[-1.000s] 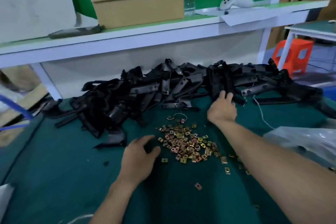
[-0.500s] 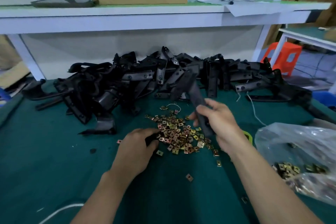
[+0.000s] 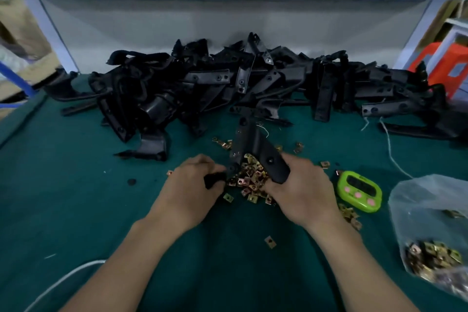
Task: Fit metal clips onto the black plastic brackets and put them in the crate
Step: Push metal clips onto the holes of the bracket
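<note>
The green tabletop (image 3: 76, 210) carried a long pile of black brackets (image 3: 202, 88) along its far edge, running from far left to far right. At the near right lay a clear plastic bag (image 3: 430, 210), with bagged clips (image 3: 430, 258) heaped in its near end.

You held one bracket (image 3: 255, 144) at the centre, just above the tabletop. Its long axis ran near to far, and its narrow tip pointed away from you at the pile. Your right hand (image 3: 304, 192) was wrapped round its wide near end. Your left hand (image 3: 187, 190) was curled on a black end that seemed to be the same bracket's left leg.

The loose clips (image 3: 250, 180) lay heaped between your hands, under the bracket. A green timer (image 3: 359, 191) sat just right of your right hand. A single clip (image 3: 270, 241) lay nearer you.
</note>
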Demonstrator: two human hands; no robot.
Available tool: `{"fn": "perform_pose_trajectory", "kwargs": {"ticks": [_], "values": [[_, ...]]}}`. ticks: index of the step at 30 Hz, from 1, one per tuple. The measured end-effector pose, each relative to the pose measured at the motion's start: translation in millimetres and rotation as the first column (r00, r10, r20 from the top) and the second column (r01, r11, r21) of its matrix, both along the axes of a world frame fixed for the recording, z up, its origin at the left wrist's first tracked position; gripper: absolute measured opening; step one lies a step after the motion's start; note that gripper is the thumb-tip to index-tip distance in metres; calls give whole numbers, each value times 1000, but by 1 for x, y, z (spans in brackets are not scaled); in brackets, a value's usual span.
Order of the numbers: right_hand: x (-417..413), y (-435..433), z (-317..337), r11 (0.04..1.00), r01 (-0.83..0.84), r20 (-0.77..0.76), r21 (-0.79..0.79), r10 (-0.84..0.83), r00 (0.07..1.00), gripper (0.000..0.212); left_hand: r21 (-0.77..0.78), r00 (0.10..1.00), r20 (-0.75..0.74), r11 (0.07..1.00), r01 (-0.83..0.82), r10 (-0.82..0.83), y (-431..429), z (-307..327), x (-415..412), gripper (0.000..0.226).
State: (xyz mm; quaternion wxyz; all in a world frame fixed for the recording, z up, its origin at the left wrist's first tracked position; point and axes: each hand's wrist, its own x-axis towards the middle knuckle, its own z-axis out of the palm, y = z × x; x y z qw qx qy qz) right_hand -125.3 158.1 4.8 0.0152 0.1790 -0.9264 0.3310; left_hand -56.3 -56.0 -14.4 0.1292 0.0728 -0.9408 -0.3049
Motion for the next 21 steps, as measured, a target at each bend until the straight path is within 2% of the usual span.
{"fn": "perform_pose_trajectory", "kwargs": {"ticks": [4, 6, 8, 10, 13, 16, 17, 18, 21], "values": [[4, -3, 3, 992, 30, -60, 121, -22, 998, 20, 72, 996, -52, 995, -73, 77, -5, 2, 5, 20], [4, -4, 5, 978, 49, -93, 205, -30, 995, 22, 163, 986, -107, 980, -110, 129, -5, 6, 5, 23], [7, -7, 8, 966, 77, -190, 246, -30, 981, 21, 264, 970, -150, 953, -147, 191, -5, 9, 6, 28], [10, -8, 12, 966, 88, -290, 244, -14, 957, 16, 354, 960, -138, 917, -183, 245, -6, 11, 6, 27], [17, -13, 16, 967, 90, -309, 240, -12, 951, 11, 455, 957, -145, 876, -160, 250, -7, 12, 6, 27], [26, -16, 17, 993, 41, -240, 106, -14, 971, 19, 687, 975, -113, 724, -62, 191, -6, 16, 7, 33], [28, -17, 17, 996, 22, -214, 84, -3, 977, 20, 722, 980, -95, 690, -53, 175, -6, 17, 7, 35], [29, -18, 16, 996, 5, -197, 88, 12, 980, 21, 716, 981, -83, 695, -64, 175, -6, 16, 7, 36], [27, -19, 11, 992, -8, -143, 123, 25, 989, 29, 569, 973, -31, 804, -172, 230, -8, 13, 6, 31]]}}
